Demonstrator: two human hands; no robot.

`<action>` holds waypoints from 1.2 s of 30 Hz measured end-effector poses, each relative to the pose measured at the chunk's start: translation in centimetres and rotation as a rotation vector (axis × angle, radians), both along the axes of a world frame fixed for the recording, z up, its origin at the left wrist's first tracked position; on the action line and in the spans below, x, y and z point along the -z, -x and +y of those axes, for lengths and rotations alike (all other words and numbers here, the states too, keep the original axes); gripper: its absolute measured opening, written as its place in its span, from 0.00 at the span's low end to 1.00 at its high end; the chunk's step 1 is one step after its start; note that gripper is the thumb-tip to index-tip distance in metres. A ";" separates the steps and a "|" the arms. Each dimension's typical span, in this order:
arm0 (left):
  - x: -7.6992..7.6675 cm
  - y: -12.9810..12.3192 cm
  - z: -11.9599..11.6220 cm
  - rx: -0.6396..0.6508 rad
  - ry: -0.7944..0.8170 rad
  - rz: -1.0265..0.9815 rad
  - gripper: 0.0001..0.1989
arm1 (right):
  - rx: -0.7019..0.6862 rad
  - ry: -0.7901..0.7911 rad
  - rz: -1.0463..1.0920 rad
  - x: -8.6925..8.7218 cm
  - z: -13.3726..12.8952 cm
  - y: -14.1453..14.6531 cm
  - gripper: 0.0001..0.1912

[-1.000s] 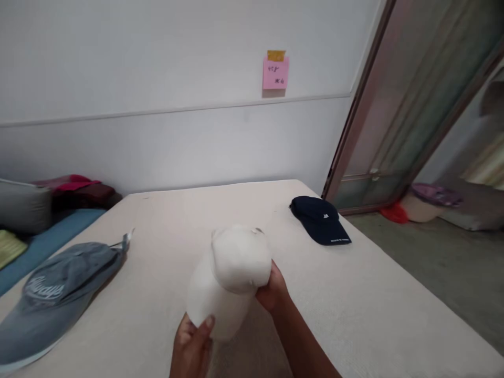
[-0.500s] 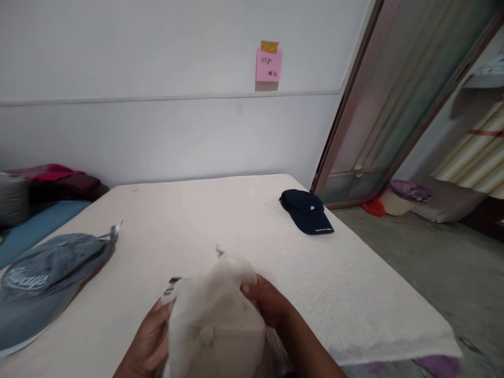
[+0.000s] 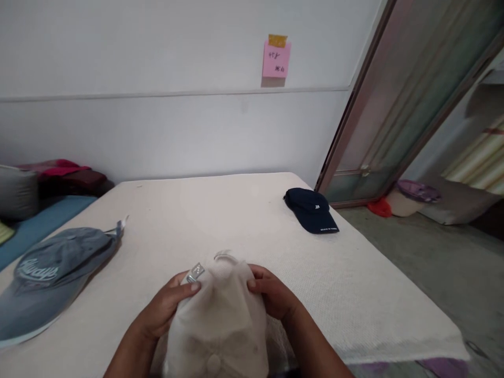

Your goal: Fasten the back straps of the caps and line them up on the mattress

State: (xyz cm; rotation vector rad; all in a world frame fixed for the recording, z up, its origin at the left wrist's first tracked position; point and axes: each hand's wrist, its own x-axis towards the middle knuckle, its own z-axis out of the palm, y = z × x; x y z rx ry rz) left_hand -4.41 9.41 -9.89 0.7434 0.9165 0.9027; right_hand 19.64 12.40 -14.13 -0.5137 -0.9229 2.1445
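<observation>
Between my hands is a cream-white baseball cap (image 3: 220,320), its top button toward the bottom of the view and its back edge pointing away from me. My left hand (image 3: 169,304) grips the cap's left side, thumb on top, beside a small silvery buckle. On the opposite side my right hand (image 3: 271,291) pinches the fabric with thumb and fingers. The cap's brim is out of view. A grey-blue cap (image 3: 66,268) with white lettering lies at the left. Farther off on the right sits a navy cap (image 3: 311,210) with a small white logo.
All the caps are over a white-covered table or bed (image 3: 197,210) against a white wall. A pink note (image 3: 276,59) is taped to the wall. A grey cushion (image 3: 18,194) stands at far left. Right of the covered surface are a glazed door (image 3: 378,115) and a bin (image 3: 409,198).
The cream cap has turned slightly in my hands, its button lower now. My left hand has moved up and right, its thumb now on the fabric by the buckle. The camera has shifted slightly left.
</observation>
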 end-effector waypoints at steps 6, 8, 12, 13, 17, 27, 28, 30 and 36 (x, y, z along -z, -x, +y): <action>1.1 -2.6 -0.1 0.139 -0.010 0.099 0.16 | 0.082 -0.050 -0.021 0.6 1.4 -0.1 0.14; 1.4 -3.1 0.0 0.106 -0.027 0.112 0.15 | 0.084 -0.042 -0.024 0.8 1.6 -0.1 0.14; 1.9 -3.5 0.6 0.047 -0.043 0.111 0.15 | 0.135 -0.012 -0.074 1.0 1.7 -0.6 0.10; 2.1 -3.5 0.8 0.032 -0.040 0.112 0.15 | 0.158 -0.008 -0.086 1.0 1.8 -0.8 0.10; 3.2 -3.4 1.4 0.027 0.019 0.077 0.09 | 0.259 0.008 -0.108 1.1 2.2 -2.0 0.11; 2.8 -4.5 1.7 0.007 0.026 0.024 0.12 | 0.412 0.108 0.003 0.8 3.9 -3.5 0.12; 2.7 -4.5 1.6 0.019 0.028 0.031 0.14 | 0.386 0.095 0.001 0.8 3.8 -3.3 0.13; 2.6 -4.4 1.2 0.001 0.031 0.072 0.15 | 0.338 0.058 -0.004 0.8 3.5 -3.0 0.14; 2.9 -4.3 0.7 -0.105 0.084 0.175 0.17 | 0.296 -0.013 -0.018 0.9 3.2 -2.7 0.07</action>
